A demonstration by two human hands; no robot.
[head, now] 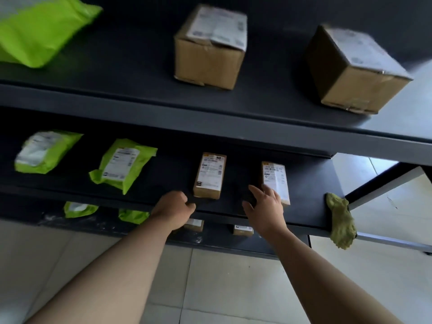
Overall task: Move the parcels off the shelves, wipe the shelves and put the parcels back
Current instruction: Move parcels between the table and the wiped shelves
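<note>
**Middle shelf** (173, 176): dark grey metal, second tier of an open rack. It holds four parcels:
- a lime-green plastic mailer (44, 150) at the 9 o'clock end
- a second green mailer (124, 166) with a white label, just beside the first
- a slim brown cardboard box (210, 175) with a printed label, at centre
- a second slim brown box (277, 176), also labelled, at the 3 o'clock of the centre box and apart from it

**Left hand** (174, 208): at the shelf's front lip, 7 o'clock of the slim brown cardboard box. The fingers are curled under and the tips hidden. Whether it grips the box corner, or anything at all, cannot be told.

**Right hand** (265, 205): fingers spread and fairly straight. The tips lie against the near left side of the second slim brown box, not closed round it.

**Yellow-green wiping cloth** (340, 220): draped over the shelf's front corner, 3 o'clock of the right hand, in nobody's hold.

**Top shelf** (131, 71):
- a large lime-green bag (39, 31) at 10 o'clock
- a taped brown carton (210, 47) at 12 o'clock
- a darker brown carton (353, 71) at 2 o'clock

**Step, as judged:** parcel handling on the middle shelf, with the two slim boxes as the current pair. It cannot be settled whether they are about to come off or are being set in place.

**Next move, if the shelf is being cleared:** each hand closes across the narrow sides of one box and draws it toward 6 o'clock, under the upper tier's lip. The mailers would follow, and the cloth lies within reach for wiping.
</note>
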